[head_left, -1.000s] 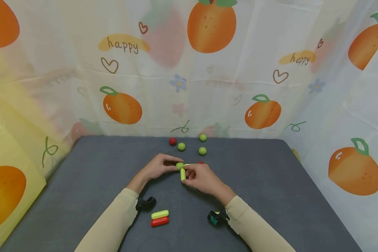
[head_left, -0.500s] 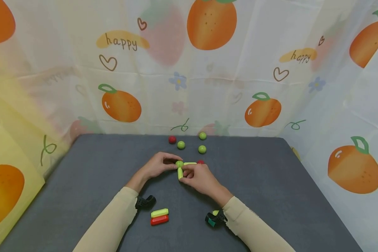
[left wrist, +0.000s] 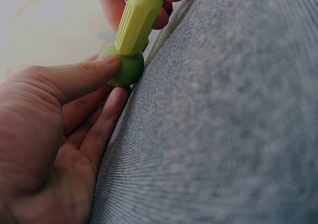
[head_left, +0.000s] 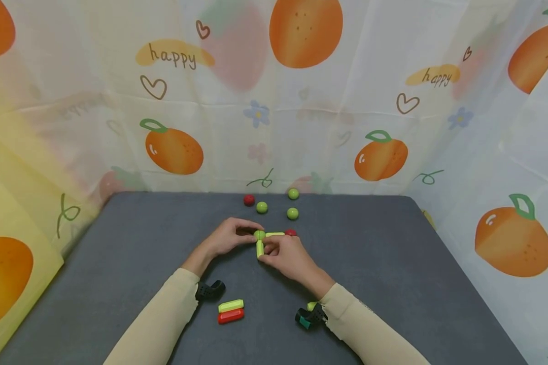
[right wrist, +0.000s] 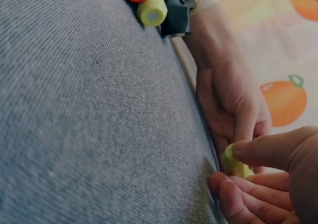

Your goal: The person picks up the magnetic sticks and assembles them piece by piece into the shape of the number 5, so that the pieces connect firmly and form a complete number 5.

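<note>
In the head view, my left hand [head_left: 226,238] pinches a green ball [head_left: 260,234] between thumb and fingers. My right hand [head_left: 292,257] grips a yellow-green ribbed rod [head_left: 260,249] that points from the ball toward me. In the left wrist view, this rod [left wrist: 139,23] meets the green ball [left wrist: 130,71] end-on. A second yellow-green rod [head_left: 275,234] runs from the ball to the right, its far end at a red ball [head_left: 290,232] partly hidden behind my right hand. The right wrist view has the gripped rod's near end [right wrist: 229,157] under my right thumb.
Beyond the hands lie a red ball [head_left: 248,200] and several green balls [head_left: 262,207] on the grey table [head_left: 370,238]. Nearer me, a yellow-green rod [head_left: 231,305] lies against a red rod [head_left: 231,316]. Another yellow-green piece [head_left: 311,306] is partly hidden by my right wrist's camera [head_left: 309,316].
The gripped rod has shifted left, from right of the green ball's centre to in line with it. My right hand moved slightly left with it; the left hand keeps its pinch.
</note>
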A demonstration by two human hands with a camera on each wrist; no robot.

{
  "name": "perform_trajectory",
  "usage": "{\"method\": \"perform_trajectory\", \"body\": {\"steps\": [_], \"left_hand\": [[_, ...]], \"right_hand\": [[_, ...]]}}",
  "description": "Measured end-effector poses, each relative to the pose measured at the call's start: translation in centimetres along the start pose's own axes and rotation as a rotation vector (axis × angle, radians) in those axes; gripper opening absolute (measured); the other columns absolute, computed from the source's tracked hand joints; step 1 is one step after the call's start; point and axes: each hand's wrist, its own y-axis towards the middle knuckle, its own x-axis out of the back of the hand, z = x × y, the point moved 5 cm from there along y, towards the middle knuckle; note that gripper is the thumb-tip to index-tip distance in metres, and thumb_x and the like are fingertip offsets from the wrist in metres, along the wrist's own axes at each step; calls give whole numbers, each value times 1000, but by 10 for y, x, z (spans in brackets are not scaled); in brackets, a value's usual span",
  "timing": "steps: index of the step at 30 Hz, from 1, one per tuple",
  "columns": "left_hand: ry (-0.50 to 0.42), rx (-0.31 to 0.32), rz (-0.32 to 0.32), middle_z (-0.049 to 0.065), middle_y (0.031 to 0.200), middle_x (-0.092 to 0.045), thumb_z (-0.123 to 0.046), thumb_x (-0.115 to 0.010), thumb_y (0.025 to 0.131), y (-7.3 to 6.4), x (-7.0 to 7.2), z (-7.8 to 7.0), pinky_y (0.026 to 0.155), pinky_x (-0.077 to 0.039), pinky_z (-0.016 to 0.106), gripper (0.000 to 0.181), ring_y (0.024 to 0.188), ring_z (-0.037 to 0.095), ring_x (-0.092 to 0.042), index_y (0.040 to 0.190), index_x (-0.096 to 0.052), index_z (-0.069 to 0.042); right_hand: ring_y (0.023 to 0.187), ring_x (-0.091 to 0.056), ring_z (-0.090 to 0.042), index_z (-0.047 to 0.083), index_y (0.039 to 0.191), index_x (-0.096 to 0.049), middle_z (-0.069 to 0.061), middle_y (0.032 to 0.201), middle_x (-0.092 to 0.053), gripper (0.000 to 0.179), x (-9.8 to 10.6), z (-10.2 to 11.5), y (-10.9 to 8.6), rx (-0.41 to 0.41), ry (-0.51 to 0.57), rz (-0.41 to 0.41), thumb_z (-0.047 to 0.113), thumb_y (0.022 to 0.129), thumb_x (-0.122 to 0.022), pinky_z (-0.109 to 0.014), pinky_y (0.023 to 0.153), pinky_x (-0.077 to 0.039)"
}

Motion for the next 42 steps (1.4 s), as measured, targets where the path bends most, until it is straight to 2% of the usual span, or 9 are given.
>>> {"method": "perform_trajectory", "body": {"steps": [10, 16, 20, 25, 29, 33, 37, 42], "left_hand": [[17, 4, -5, 1, 124, -77, -7, -80, 100, 1, 0, 0, 100, -56, 41, 30, 113, 20, -71, 130, -80, -10], [7, -7, 12, 3, 126, -77, -8, -79, 101, 0, 0, 0, 100, -57, 42, 31, 114, 21, -72, 133, -79, -8], [17, -19, 13, 3, 126, -76, -8, -78, 101, 0, 0, 0, 100, -57, 41, 32, 114, 21, -72, 133, -78, -7], [28, -11, 7, 2, 127, -76, -10, -78, 102, 0, 0, 0, 100, -56, 42, 31, 115, 20, -71, 133, -79, -9], [20, 5, 9, 2, 128, -76, -10, -79, 101, -1, 0, 0, 101, -56, 42, 32, 116, 20, -71, 133, -79, -11], [19, 10, 11, 2, 129, -76, -10, -79, 102, -2, 0, 1, 100, -56, 40, 31, 115, 20, -71, 133, -79, -11], [15, 6, 9, 5, 130, -76, -11, -78, 102, -3, 0, 1, 99, -57, 40, 31, 115, 22, -71, 133, -79, -9], [13, 5, 4, 7, 129, -76, -11, -79, 102, -3, 0, -1, 99, -57, 41, 31, 114, 23, -72, 133, -79, -8]], "right_hand": [[81, -71, -4, 4, 132, -77, 4, 98, -78, 41, -2, 0, 1, -27, 5, 3, 22, 96, -87, -29, 73, -60], [81, -71, -5, 6, 138, -74, 4, 101, -78, 45, 6, 2, -2, -43, -7, 32, 24, 98, -85, -28, 67, -59], [88, -71, -9, 7, 138, -73, 1, 109, -77, 43, 28, 10, -2, -33, -30, 20, 23, 100, -83, -30, 69, -59], [98, -72, -16, 13, 132, -77, -4, 118, -77, 33, 75, 11, 9, -2, -55, -59, 23, 101, -82, -37, 79, -61], [104, -72, -22, 13, 132, -78, -6, 122, -76, 31, 109, 0, 27, 1, -61, -78, 22, 102, -81, -43, 85, -60], [107, -72, -28, 12, 131, -78, -9, 124, -75, 29, 127, -18, 44, 1, -68, -75, 18, 103, -79, -47, 87, -60], [108, -73, -29, 10, 130, -78, -9, 124, -76, 29, 130, -36, 56, 12, -74, -59, 17, 102, -79, -48, 87, -61], [111, -73, -32, 5, 133, -77, -16, 131, -73, 32, 120, -57, 70, 25, -65, 1, 13, 102, -80, -47, 89, -61]]}}
